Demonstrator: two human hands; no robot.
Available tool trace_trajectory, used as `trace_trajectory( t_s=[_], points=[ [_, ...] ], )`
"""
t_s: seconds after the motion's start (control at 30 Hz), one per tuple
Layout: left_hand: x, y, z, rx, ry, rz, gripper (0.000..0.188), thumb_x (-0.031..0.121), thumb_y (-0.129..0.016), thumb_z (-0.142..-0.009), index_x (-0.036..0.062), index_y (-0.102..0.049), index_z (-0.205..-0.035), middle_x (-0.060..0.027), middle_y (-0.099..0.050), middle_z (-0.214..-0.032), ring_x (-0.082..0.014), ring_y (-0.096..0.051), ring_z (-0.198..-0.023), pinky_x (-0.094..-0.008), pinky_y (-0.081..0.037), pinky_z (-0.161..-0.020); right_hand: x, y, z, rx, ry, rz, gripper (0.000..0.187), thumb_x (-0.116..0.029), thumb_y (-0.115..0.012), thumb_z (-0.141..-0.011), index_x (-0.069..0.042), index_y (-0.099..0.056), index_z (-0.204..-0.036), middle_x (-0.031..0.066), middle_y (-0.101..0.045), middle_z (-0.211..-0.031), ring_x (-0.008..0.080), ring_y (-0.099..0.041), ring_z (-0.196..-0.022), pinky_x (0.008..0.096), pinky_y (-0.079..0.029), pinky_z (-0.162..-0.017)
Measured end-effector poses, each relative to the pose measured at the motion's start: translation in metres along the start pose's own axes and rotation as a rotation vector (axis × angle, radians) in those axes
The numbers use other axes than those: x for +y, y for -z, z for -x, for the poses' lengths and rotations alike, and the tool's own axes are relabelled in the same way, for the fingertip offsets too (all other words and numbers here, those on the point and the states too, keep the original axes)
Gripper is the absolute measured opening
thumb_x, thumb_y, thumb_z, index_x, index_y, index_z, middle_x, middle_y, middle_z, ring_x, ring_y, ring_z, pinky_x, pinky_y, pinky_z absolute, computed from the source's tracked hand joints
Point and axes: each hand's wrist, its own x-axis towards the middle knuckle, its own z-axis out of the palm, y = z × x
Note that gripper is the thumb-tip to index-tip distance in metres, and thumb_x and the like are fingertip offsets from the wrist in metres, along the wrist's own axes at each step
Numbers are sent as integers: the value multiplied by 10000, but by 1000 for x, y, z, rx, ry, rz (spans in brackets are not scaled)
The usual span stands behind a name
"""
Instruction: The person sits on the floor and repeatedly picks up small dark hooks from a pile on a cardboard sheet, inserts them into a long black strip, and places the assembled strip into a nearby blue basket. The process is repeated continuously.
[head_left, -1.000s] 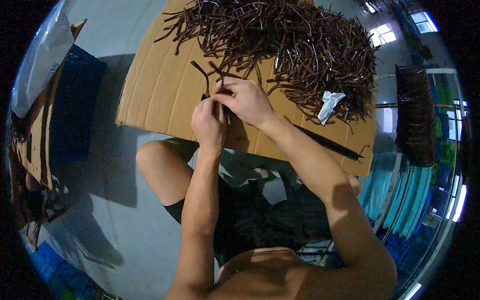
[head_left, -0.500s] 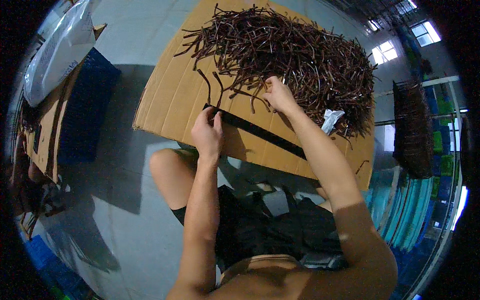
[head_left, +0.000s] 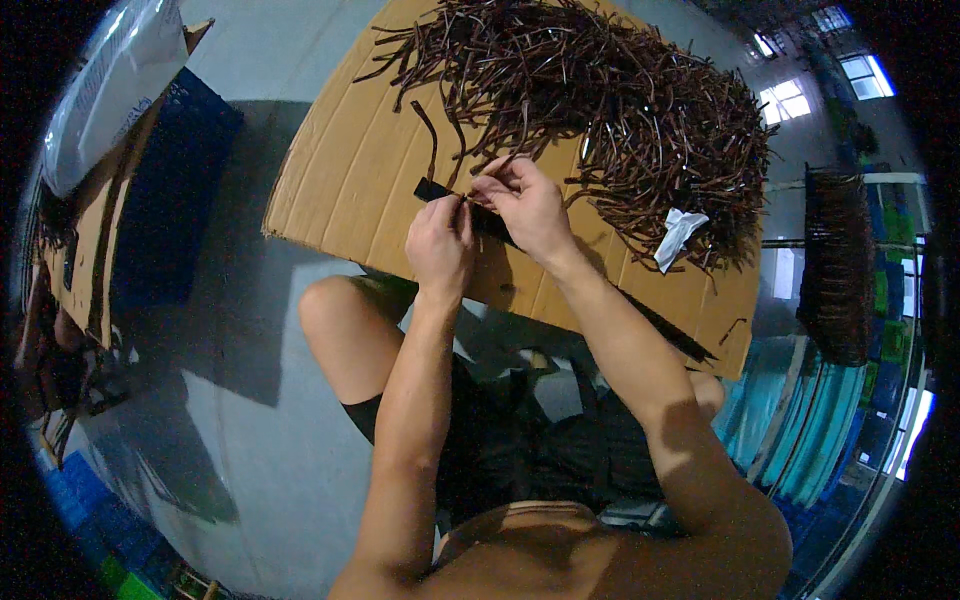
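A long black slotted strip lies slantwise across the near part of a cardboard sheet. Two thin brown eyeglass temples with bent tips stick up by its left end. My left hand is closed on the strip just right of them, thumb and fingers pinched together. Right beside it, my right hand pinches another brown temple against the strip; fingers hide its lower end. Beyond both hands spreads a large tangled pile of the same temples.
A crumpled white paper rests at the pile's near right edge. One loose temple lies near the right corner of the cardboard. Left stands a blue crate with a plastic bag above. A rack with a dark bristly bundle stands right.
My right hand has come left from the pile's edge to the strip, bringing a temple. My left hand has slid slightly right along the strip. The whole view has shifted a little.
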Motion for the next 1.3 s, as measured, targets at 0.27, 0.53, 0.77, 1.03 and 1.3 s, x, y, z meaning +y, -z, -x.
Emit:
trace_trajectory(
  t_s=[0.27, 0.53, 0.77, 1.03, 1.3],
  points=[
    [3, 2, -2, -13, -42, 11, 106, 144, -604, -855, 40, -616, -871, -119, -633, -847, -314, -599, -794, -395, -478, -700, 12, -5, -1, 66, 92, -48, 101, -108, -651, -854, -22, -632, -903, 71, -682, -773, 121, -651, -710, 275, -503, -641],
    [-4, 3, 2, -101, 60, 57, 102, 97, -613, -830, 36, -626, -910, -136, -638, -856, -315, -613, -793, -381, -487, -698, -22, -13, 8, -25, 327, 611, 212, -167, -673, -822, 15, -627, -921, 88, -672, -830, 163, -650, -772, 309, -507, -713],
    [2, 14, 3, -47, 190, 26, 157, 163, -651, -855, 16, -673, -904, -152, -678, -832, -277, -665, -738, -338, -512, -671, -15, 31, -51, -110, -304, 351, 282, -248, -560, -912, 18, -595, -1000, 92, -647, -769, 161, -630, -607, 306, -501, -529],
    [15, 6, 17, -43, 68, 23, 217, 147, -654, -839, 6, -643, -1004, -157, -653, -901, -295, -644, -768, -350, -508, -685, -2, 33, -35, -152, -404, 525, 248, -250, -548, -886, -8, -575, -930, 98, -626, -644, 167, -611, -523, 312, -503, -497],
    [14, 4, 7, -53, 8, -3, 139, 179, -630, -851, 44, -645, -882, -117, -638, -843, -310, -617, -767, -379, -491, -669, -27, 15, 9, 162, -117, 10, 331, -63, -649, -862, 22, -482, -1135, 93, -640, -782, 106, -597, -665, 225, -495, -592]
  ],
)
